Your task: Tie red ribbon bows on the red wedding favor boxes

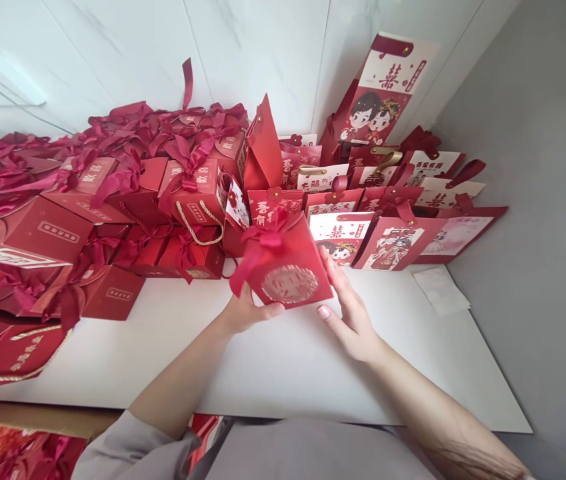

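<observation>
A red gift box (290, 283) with a round gold emblem and a dark pink ribbon bow on top is held up over the white table (283, 373). My left hand (247, 310) grips its lower left side, thumb along the bottom front edge. On the box's right side rests my right hand (350, 313), fingers along the side and thumb apart near the lower corner. Just behind the box stand red and white gift bags, among them one with a cartoon couple (340, 233) and one with a figure in red dress (397, 243).
Stacked red boxes with ribbon bows (63, 230) fill the table's left side. A tall gift bag (383, 93) rises at the back right. White paper (441, 290) lies near the grey wall (537, 220). Below the front left edge is a carton (37, 420) with red items.
</observation>
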`<state>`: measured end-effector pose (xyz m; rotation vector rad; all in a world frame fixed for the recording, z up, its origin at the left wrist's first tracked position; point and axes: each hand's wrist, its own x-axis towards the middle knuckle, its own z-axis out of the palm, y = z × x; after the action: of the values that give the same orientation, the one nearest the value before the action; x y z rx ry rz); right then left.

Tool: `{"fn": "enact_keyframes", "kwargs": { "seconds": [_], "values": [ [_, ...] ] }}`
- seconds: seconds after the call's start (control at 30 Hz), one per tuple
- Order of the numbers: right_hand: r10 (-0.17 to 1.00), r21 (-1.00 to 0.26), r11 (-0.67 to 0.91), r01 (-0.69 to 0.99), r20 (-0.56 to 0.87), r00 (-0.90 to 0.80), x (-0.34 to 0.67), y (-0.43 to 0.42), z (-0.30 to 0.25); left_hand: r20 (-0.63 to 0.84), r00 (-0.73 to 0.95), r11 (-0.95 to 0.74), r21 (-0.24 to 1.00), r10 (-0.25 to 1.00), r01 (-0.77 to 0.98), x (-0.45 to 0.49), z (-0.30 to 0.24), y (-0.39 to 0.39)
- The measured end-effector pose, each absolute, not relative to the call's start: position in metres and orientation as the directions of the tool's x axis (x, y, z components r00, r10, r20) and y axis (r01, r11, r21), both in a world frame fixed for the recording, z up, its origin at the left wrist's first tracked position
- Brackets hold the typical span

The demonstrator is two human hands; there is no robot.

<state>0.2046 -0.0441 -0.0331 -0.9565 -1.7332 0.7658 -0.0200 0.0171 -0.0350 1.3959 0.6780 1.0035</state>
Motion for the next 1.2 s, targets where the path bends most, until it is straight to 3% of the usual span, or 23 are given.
{"fn": "enact_keyframes", "kwargs": {
  "seconds": [0.13,0.3,0.63,0.83,0.97,1.1,1.2],
  "values": [
    [0.933,-0.944,0.324,0.059,0.309,-0.186,0.203,-0.040,-0.035,0.154,0.469,-0.138,0.988,0.869,-0.069,-0.018,-0.033,0.015],
    [0.968,-0.982,0.118,-0.146,0.146,-0.202,0.198,-0.036,-0.030,-0.006,0.446,-0.017,0.999,0.895,0.048,-0.013,-0.027,0.015],
    [0.972,-0.982,0.086,-0.166,0.119,-0.204,0.199,-0.035,-0.027,-0.028,0.443,-0.004,0.998,0.896,0.070,-0.016,-0.029,0.019],
    [0.967,-0.974,0.215,-0.071,0.223,-0.126,0.201,-0.035,-0.037,0.152,0.469,-0.157,0.987,0.870,-0.029,-0.017,-0.036,0.020],
    [0.910,-0.897,0.413,0.156,0.414,-0.027,0.207,-0.033,-0.041,0.157,0.329,-0.180,0.983,0.931,0.042,-0.009,-0.033,0.014],
    [0.863,-0.811,0.499,0.306,0.497,-0.090,0.212,-0.033,-0.037,0.078,0.208,-0.060,0.994,0.975,-0.091,-0.001,-0.033,0.009],
    [0.848,-0.782,0.530,0.328,0.499,-0.181,0.211,-0.036,-0.032,0.161,0.253,-0.111,0.973,0.954,-0.200,-0.003,-0.037,0.010]
  ]
}}
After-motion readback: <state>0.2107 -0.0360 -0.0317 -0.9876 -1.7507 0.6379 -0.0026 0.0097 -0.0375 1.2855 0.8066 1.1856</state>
